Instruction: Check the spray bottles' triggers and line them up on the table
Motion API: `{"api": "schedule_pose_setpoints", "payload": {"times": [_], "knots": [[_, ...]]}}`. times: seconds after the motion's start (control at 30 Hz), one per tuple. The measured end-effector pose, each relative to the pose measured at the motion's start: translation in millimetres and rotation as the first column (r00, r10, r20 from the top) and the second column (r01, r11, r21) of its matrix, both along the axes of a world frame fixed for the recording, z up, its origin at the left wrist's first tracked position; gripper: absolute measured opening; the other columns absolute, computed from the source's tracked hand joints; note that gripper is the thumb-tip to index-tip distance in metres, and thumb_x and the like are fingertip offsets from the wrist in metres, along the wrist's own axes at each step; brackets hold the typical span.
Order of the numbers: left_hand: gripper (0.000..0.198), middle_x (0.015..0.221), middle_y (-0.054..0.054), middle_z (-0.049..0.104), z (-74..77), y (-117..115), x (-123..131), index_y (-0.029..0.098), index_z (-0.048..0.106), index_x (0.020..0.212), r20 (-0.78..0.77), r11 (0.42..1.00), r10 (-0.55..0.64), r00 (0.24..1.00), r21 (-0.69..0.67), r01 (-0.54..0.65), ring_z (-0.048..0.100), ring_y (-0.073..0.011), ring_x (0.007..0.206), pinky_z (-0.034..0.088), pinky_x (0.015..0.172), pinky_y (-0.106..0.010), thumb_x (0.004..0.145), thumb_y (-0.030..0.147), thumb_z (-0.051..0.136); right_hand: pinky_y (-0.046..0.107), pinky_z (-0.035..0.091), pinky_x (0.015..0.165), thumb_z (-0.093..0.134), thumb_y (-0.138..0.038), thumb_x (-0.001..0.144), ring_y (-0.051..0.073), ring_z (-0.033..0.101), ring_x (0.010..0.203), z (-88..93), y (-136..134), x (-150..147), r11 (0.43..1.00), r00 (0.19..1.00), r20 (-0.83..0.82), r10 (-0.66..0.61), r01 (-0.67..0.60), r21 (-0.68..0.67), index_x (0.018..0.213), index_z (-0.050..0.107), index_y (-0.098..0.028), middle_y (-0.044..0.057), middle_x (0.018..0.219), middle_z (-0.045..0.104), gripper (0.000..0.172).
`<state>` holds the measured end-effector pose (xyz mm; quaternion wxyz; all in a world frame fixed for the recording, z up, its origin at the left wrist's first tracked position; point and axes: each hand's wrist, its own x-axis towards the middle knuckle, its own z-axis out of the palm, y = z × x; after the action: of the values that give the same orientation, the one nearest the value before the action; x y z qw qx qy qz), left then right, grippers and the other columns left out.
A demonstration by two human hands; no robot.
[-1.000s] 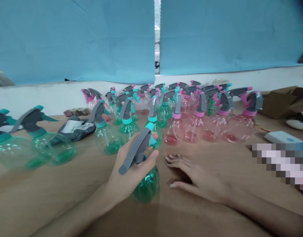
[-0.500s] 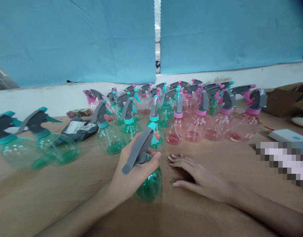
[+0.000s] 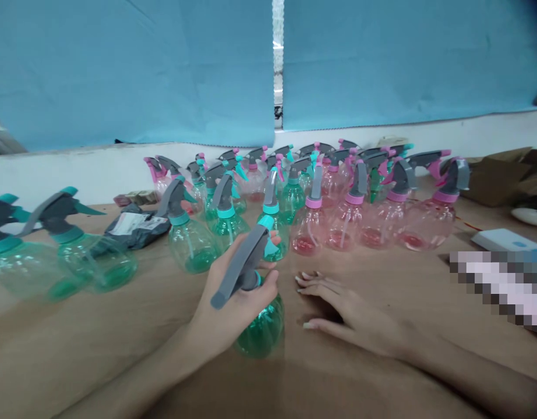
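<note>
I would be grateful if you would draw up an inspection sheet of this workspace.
Surface: brown tabletop, bottles standing along its far side and at left.
Job's things: green spray bottle with grey-and-teal sprayer; other green bottles and pink bottles beyond.
Clutter: dark package with white label; white box and cardboard box at right.
Hands: left hand grips the bottle near its neck; right hand is palm down, holding nothing visible.
Cables: thin orange line at right, possibly a cord.
Surroundings: blue sheets above a white wall.
</note>
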<state>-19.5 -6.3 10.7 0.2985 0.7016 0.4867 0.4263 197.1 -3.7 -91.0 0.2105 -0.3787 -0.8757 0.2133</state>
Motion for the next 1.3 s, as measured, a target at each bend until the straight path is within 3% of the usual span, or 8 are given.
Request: {"api": "schedule_pose_setpoints", "payload": {"times": [0.17,0.47,0.77,0.9,1.03,1.13,1.3], "knots": [[0.039,0.11,-0.003,0.064,-2.0,0.5,-1.4,0.027,0.054,0.105,0.015,1.0,-0.029,0.999,0.007,0.029,0.067,-0.0187,0.082,0.054,0.065,-0.03,0.069,0.014,0.051,0.045,0.032,0.109,0.052,-0.048,0.088,0.024,0.037,0.132,-1.9,0.2,0.9,1.0,1.0,0.006,-0.006,0.006,0.006,0.131,0.047,-0.023,0.006,0.142,0.044,0.05],[0.052,0.096,0.0,0.067,-6.5,1.5,-4.6,0.028,0.054,0.113,-0.06,1.0,-0.018,0.998,0.019,0.019,0.067,-0.0183,0.084,0.052,0.066,-0.026,0.065,0.007,0.051,0.044,0.032,0.109,0.052,-0.048,0.088,0.024,0.037,0.132,-1.4,-0.1,0.7,1.0,1.0,-0.006,-0.004,0.004,-0.002,0.132,0.046,-0.024,0.006,0.141,0.045,0.051],[0.053,0.099,0.001,0.067,-3.8,-0.6,-4.8,0.029,0.053,0.115,-0.045,1.0,-0.017,0.999,-0.023,0.016,0.066,-0.018,0.087,0.053,0.071,-0.027,0.066,0.008,0.05,0.044,0.033,0.108,0.051,-0.048,0.088,0.024,0.038,0.131,-0.5,-0.3,0.6,1.0,1.0,0.013,-0.001,0.001,0.0,0.131,0.046,-0.024,0.006,0.142,0.044,0.05],[0.04,0.103,0.0,0.065,-0.7,-3.2,-3.4,0.027,0.054,0.105,-0.007,0.999,-0.041,0.999,-0.031,0.041,0.064,-0.0179,0.091,0.052,0.078,-0.028,0.069,0.011,0.05,0.045,0.033,0.108,0.053,-0.047,0.088,0.025,0.038,0.131,-1.9,-0.3,1.2,1.0,1.0,-0.016,-0.001,0.001,-0.001,0.131,0.046,-0.024,0.006,0.141,0.044,0.049],[0.028,0.084,0.002,0.061,3.6,-4.9,-1.6,0.026,0.053,0.091,-0.041,1.0,0.015,0.999,-0.005,-0.015,0.06,-0.0169,0.072,0.049,0.066,-0.027,0.066,0.014,0.049,0.044,0.032,0.108,0.052,-0.048,0.088,0.024,0.037,0.132,-3.7,0.3,1.8,1.0,1.0,-0.003,-0.003,0.003,0.004,0.131,0.046,-0.024,0.005,0.142,0.044,0.05],[0.023,0.071,0.004,0.055,6.7,-5.6,-1.2,0.026,0.052,0.083,-0.082,0.999,0.034,0.996,0.008,-0.033,0.047,-0.0142,0.055,0.042,0.053,-0.027,0.064,0.015,0.047,0.044,0.032,0.109,0.052,-0.048,0.088,0.023,0.037,0.132,-4.5,1.0,1.8,1.0,1.0,0.0,0.001,-0.001,0.011,0.131,0.046,-0.024,0.005,0.142,0.044,0.05],[0.021,0.074,0.004,0.055,7.5,-5.2,-2.8,0.026,0.051,0.08,-0.099,0.998,0.009,0.995,0.058,-0.003,0.045,-0.0139,0.056,0.039,0.054,-0.027,0.064,0.015,0.045,0.044,0.032,0.109,0.051,-0.049,0.088,0.023,0.036,0.132,-3.5,0.7,1.4,1.0,1.0,0.011,-0.003,0.003,0.012,0.132,0.045,-0.024,0.005,0.143,0.043,0.051]]}}
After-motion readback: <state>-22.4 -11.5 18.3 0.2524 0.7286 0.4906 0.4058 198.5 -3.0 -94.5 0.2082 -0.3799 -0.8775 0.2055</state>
